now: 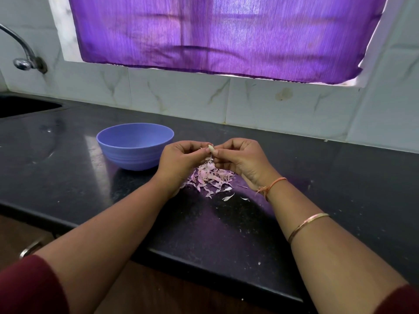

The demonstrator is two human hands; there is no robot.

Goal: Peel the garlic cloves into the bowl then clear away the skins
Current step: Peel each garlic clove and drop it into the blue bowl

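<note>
On the head camera I see the left hand (181,159) and right hand (240,159) pinching a small pale garlic clove (210,148) between fingertips, above the pinkish papery skins (210,177) beside the round blue plastic bowl (133,155), so I'd strip gently with thumbnails, dropping flakes onto that pile.

Between the left grip (181,160) and right grip (239,159) I see only a sliver of the clove (211,148); fingers (223,146) cover the rest. The grips hide part of the skins (212,177) beneath them. Left of them, the bowl (131,155) hides its floor behind its near wall.
</note>
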